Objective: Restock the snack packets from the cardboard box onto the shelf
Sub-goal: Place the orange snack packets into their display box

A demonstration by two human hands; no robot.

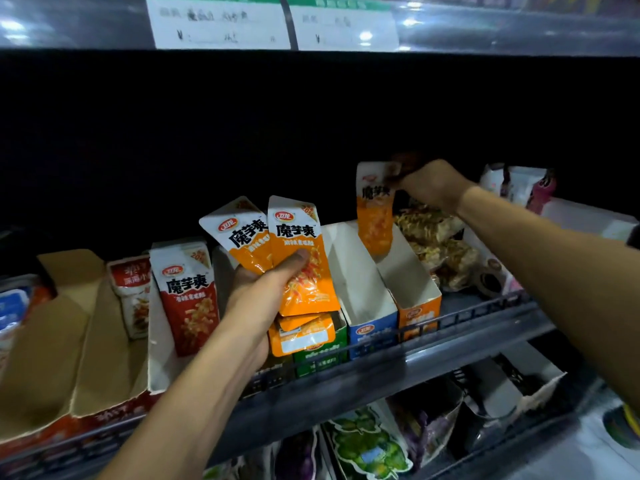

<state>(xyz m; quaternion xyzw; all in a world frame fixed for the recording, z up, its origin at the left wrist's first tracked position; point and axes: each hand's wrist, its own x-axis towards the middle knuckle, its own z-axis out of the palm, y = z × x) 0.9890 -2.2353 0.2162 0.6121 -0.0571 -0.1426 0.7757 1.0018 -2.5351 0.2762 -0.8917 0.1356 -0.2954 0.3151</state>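
Observation:
My left hand grips a fanned bunch of orange snack packets in front of the shelf, above a green display box. My right hand reaches deep into the shelf and pinches the top of one orange packet, which hangs upright over an orange-fronted display box. That box's inside is white and shows no other packets. The supply cardboard box is not in view.
A blue-fronted display box stands between the green and orange ones. Red packets fill a box to the left, beside brown cardboard trays. Clear-wrapped snacks lie at right. Price labels hang above; a lower shelf holds more packets.

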